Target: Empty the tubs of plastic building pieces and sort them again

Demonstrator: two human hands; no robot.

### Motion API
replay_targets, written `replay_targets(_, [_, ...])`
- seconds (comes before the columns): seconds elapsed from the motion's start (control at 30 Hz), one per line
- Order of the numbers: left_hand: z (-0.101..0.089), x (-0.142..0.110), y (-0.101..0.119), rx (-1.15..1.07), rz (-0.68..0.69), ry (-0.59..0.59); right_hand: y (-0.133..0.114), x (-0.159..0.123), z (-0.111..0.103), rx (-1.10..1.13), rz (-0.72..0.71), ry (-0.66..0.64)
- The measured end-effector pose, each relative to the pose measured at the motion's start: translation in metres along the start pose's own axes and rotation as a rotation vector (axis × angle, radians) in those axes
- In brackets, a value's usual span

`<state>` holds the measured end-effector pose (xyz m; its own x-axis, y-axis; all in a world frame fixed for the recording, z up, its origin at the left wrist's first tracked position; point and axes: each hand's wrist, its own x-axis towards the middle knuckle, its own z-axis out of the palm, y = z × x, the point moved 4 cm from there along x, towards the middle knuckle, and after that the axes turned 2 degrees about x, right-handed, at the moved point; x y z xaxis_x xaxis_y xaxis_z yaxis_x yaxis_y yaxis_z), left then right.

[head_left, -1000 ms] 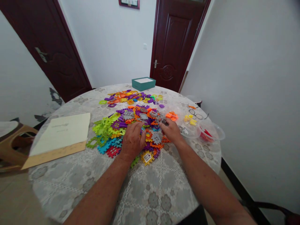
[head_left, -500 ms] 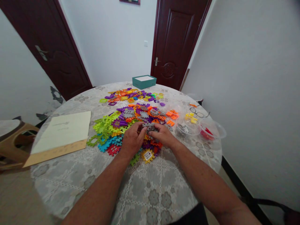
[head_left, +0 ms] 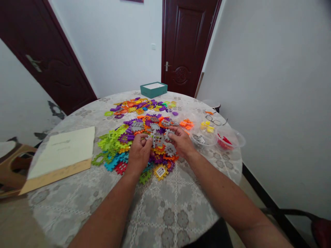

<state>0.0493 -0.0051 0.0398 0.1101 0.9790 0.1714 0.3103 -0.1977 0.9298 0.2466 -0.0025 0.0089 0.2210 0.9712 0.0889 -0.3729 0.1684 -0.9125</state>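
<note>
Over a heap of toothed plastic building pieces, grey interlocking building pieces (head_left: pixel 158 140) are held up between my two hands, the middle one with a window-like grid. My left hand (head_left: pixel 139 153) pinches their left side between thumb and fingers. On the right side, my right hand (head_left: pixel 182 140) grips a grey part with its thumb and forefinger. Whether all the grey parts are joined cannot be made out. Beneath and around lie lime green pieces (head_left: pixel 112 139), blue pieces (head_left: pixel 113 161) and a yellow piece with a window sticker (head_left: pixel 160 171).
A second pile of mixed pieces (head_left: pixel 134 107) lies farther back, before a green box (head_left: pixel 153 90). To the right stand clear plastic tubs (head_left: pixel 239 137) holding red, yellow, orange and grey parts, with eyeglasses (head_left: pixel 216 121) behind. An open paper folder (head_left: pixel 62 151) lies left.
My hands have moved apart, and the grey pieces between them now show their gridded face. The whole view has shifted slightly, with the table's contents sitting farther left.
</note>
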Motion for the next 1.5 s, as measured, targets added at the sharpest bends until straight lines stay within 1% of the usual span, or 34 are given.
replay_targets(0.07, [0.001,0.001,-0.002,-0.029,-0.041,-0.008,-0.007,-0.002,0.001,0.067,0.023,-0.017])
replay_targets(0.17, [0.002,0.001,-0.006,-0.058,-0.056,-0.017,-0.013,-0.006,0.006,0.082,0.06,-0.069])
replay_targets(0.23, [0.004,0.001,-0.007,-0.07,-0.057,-0.024,-0.014,-0.009,0.009,0.027,0.059,-0.082])
replay_targets(0.3, [0.005,0.001,-0.009,-0.098,-0.065,-0.035,-0.011,-0.01,0.01,-0.077,0.043,-0.076])
replay_targets(0.37, [0.007,0.002,-0.011,-0.152,-0.083,-0.056,-0.006,-0.01,0.009,-0.197,0.038,-0.067])
replay_targets(0.43, [0.009,0.002,-0.013,-0.202,-0.099,-0.071,0.001,-0.009,0.007,-0.257,0.055,-0.069])
replay_targets(0.53, [0.012,0.003,-0.015,-0.238,-0.103,-0.091,0.01,-0.009,0.007,-0.202,0.1,-0.094])
replay_targets(0.63, [0.015,0.003,-0.015,-0.269,-0.093,-0.126,0.012,-0.01,0.01,-0.163,0.131,-0.123])
replay_targets(0.7, [0.014,0.002,-0.014,-0.311,-0.097,-0.126,0.007,-0.011,0.01,-0.175,0.114,-0.077])
replay_targets(0.77, [0.013,0.002,-0.014,-0.359,-0.109,-0.095,-0.001,-0.01,0.008,-0.148,0.079,-0.004])
replay_targets(0.8, [0.012,0.003,-0.014,-0.372,-0.109,-0.076,-0.005,-0.01,0.007,-0.114,0.069,0.011])
replay_targets(0.87, [0.011,0.003,-0.015,-0.362,-0.093,-0.06,-0.01,-0.009,0.008,-0.038,0.073,-0.02])
replay_targets(0.97, [0.014,0.003,-0.017,-0.305,-0.053,-0.09,-0.01,-0.01,0.01,-0.005,0.091,-0.09])
replay_targets(1.07, [0.018,0.001,-0.017,-0.24,-0.007,-0.124,-0.002,-0.011,0.01,-0.123,0.075,-0.1])
replay_targets(1.17, [0.021,-0.002,-0.015,-0.149,0.078,-0.164,0.005,-0.012,0.01,-0.266,0.04,-0.115])
replay_targets(1.27, [0.023,-0.002,-0.017,-0.04,0.156,-0.181,0.006,-0.012,0.011,-0.286,0.022,-0.153])
replay_targets(1.37, [0.028,-0.003,-0.02,-0.033,0.193,-0.267,-0.004,-0.014,0.013,-0.335,-0.035,-0.169])
replay_targets(1.43, [0.03,-0.005,-0.018,-0.04,0.207,-0.333,-0.016,-0.016,0.014,-0.444,-0.091,-0.172])
replay_targets(1.5, [0.03,-0.008,-0.013,0.005,0.227,-0.347,-0.034,-0.018,0.013,-0.604,-0.177,-0.179])
